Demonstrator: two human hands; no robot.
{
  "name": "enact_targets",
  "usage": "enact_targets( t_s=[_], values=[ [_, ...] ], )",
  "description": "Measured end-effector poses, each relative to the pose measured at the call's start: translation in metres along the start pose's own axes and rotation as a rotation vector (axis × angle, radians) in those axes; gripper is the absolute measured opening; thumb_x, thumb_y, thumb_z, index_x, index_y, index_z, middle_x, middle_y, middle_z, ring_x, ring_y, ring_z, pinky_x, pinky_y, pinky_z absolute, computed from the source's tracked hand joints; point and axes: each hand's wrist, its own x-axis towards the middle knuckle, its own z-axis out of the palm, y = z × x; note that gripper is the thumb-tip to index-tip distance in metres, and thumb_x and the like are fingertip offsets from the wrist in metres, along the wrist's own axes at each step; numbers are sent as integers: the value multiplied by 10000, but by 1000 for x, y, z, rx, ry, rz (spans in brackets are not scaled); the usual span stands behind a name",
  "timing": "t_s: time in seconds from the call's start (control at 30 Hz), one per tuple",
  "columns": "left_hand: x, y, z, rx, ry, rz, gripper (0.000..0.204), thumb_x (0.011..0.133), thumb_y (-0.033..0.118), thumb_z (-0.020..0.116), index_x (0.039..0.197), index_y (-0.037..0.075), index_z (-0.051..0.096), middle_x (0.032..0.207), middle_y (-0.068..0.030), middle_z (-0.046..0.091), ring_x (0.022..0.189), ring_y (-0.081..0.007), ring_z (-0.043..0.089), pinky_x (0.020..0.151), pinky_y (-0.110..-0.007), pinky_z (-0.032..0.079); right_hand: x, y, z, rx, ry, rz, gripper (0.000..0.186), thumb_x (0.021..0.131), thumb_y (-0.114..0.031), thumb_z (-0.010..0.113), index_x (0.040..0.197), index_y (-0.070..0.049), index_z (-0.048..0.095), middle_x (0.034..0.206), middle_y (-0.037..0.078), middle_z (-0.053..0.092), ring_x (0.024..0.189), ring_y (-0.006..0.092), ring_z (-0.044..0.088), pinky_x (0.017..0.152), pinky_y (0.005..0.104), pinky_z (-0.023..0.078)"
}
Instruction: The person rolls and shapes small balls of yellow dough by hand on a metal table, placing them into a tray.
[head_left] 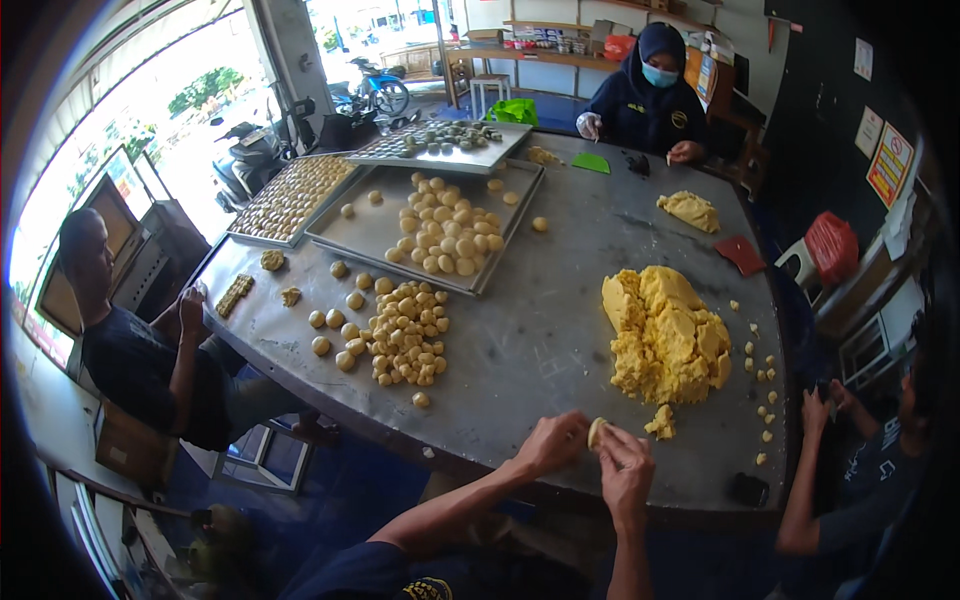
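Note:
Over the table's near edge, my right hand (626,468) pinches a small flattened piece of pale yellow dough (597,433) between thumb and fingers. My left hand (556,441) is beside it with curled fingers, the fingertips close to the dough piece; whatever they hold is hidden. Beyond my hands sits a big crumbly mound of yellow dough (668,335), with a small loose lump (661,422) at its near side. To the left lies a heap of small dough balls (405,335), several larger ones scattered beside it.
On the metal table (540,330) stand a tray of larger dough balls (330,232), a tray of small pieces (290,198) and a stacked tray (480,155). A green scraper (592,162) and red scraper (740,254) lie farther back. People work at the left, far side and right.

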Motion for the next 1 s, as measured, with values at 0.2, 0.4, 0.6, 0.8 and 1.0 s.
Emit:
enact_targets(
  t_s=[0.2,0.4,0.6,0.8,1.0],
  values=[
    [-1,-43,13,247,167,300,250,832,153,693,1037,35,613,813,-231,677,823,-445,664,668,-485,521,1,-12,17,104,-78,31,298,833,29,719,1128,-6,734,1095,143,716,1038,318,667,893,388,535],
    [-3,-40,13,168,34,243,271,871,122,682,1114,42,593,880,-216,699,853,-427,685,703,-473,532,-10,-9,30,-138,-9,-144,269,831,27,727,1100,13,735,999,142,692,912,296,690,818,382,562],
    [-7,-37,3,37,10,505,218,819,88,746,986,3,634,837,-179,684,824,-406,683,707,-434,534,11,-3,10,291,-193,219,501,765,-6,809,1252,-54,702,838,59,586,769,148,584,694,295,508],
    [-9,-24,7,61,-86,388,211,813,82,745,973,-7,641,864,-180,668,836,-404,665,722,-432,526,18,46,28,187,-242,202,624,719,-97,863,1314,-88,673,852,9,486,744,119,475,646,273,434],
    [-2,-29,7,213,76,315,230,972,228,641,918,5,656,863,-130,682,754,-277,661,720,-385,516,27,52,-9,-415,92,-88,398,831,-41,723,1228,-67,705,1234,133,605,1088,310,568,937,383,483]
  ],
)
